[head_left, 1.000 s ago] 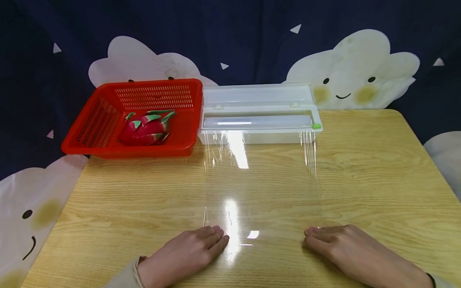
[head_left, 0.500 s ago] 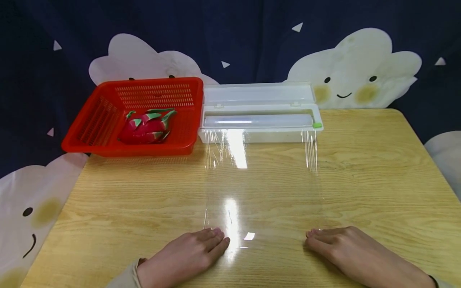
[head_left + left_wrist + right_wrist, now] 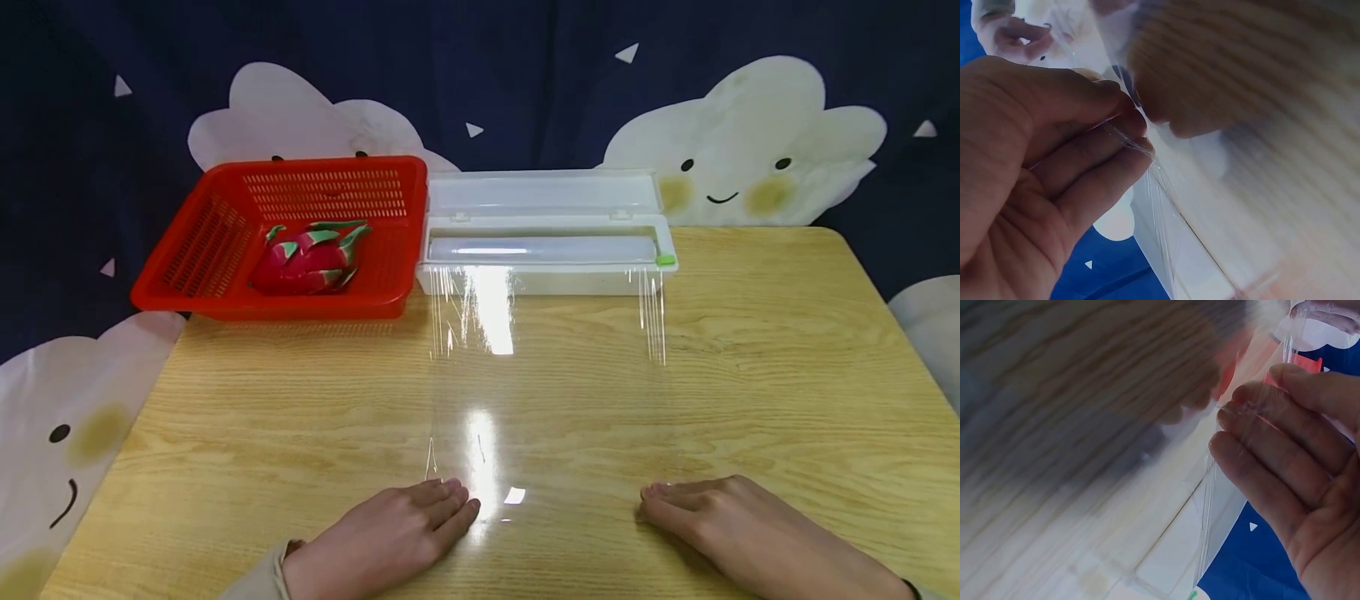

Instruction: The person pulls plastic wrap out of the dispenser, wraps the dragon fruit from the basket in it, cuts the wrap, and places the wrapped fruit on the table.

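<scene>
A clear sheet of plastic wrap (image 3: pixel 555 392) stretches from a white dispenser box (image 3: pixel 540 285) toward me over the wooden table. My left hand (image 3: pixel 390 529) pinches its near left corner; in the left wrist view, thumb and fingers close on the gathered film (image 3: pixel 1125 139). At the near right corner my right hand (image 3: pixel 738 529) pinches the sheet. The right wrist view shows film (image 3: pixel 1254 407) between that thumb and the fingers. Inside the box, whose lid (image 3: pixel 543 192) is raised, lies the roll (image 3: pixel 555 248). A green slider (image 3: pixel 665 260) sits at the box's right end.
Left of the box stands a red plastic basket (image 3: pixel 277 313), touching or nearly touching it. A dragon fruit (image 3: pixel 307 265) lies inside the basket. Behind the table (image 3: pixel 780 350) hangs a dark blue curtain (image 3: pixel 540 83) with cloud prints.
Both hands keep their grip on the plastic wrap and sit slightly lower in the head view. The camera view has shifted a little. Basket, box and dragon fruit stay in place.
</scene>
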The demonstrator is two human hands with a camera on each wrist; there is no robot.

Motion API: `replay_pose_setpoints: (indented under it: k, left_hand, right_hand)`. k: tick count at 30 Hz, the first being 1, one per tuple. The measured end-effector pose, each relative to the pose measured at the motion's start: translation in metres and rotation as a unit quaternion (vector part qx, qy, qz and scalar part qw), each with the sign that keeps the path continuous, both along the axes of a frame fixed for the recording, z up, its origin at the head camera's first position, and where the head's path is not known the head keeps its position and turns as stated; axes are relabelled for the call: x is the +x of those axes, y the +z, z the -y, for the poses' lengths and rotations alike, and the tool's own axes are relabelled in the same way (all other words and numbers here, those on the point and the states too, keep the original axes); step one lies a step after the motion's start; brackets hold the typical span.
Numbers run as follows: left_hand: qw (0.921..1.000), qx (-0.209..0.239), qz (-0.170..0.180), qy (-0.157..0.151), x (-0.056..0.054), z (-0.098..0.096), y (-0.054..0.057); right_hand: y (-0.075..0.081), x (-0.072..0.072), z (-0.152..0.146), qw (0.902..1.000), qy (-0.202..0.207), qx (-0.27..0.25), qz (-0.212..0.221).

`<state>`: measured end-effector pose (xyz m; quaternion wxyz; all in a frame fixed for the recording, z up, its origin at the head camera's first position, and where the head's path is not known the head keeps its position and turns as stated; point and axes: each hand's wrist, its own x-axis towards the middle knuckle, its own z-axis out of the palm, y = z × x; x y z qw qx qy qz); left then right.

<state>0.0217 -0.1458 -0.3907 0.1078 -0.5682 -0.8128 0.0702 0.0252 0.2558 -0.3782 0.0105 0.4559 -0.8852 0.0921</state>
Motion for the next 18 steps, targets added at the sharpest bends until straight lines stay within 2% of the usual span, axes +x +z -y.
replay_pose_setpoints:
  k: [4,9,14,18]
  left_hand:
    - [1.0,0.0,0.004,-0.001,0.0,0.0,0.0]
    - [1.0,0.005,0.005,0.0,-0.002,0.0,0.0]
    - [0.9998,0.011,-0.018,0.005,-0.008,-0.002,0.0]
    - [0.9996,0.024,-0.009,0.013,-0.014,-0.001,0.001]
  right_hand:
    - [0.001,0.001,0.0,1.0,0.001,-0.002,0.0]
    - [0.0,-0.001,0.002,0.9998,0.0,-0.01,0.019]
    - [-0.006,-0.005,0.0,0.9994,0.023,0.009,-0.022]
    - [-0.008,-0.008,-0.002,0.9989,0.033,0.011,-0.032]
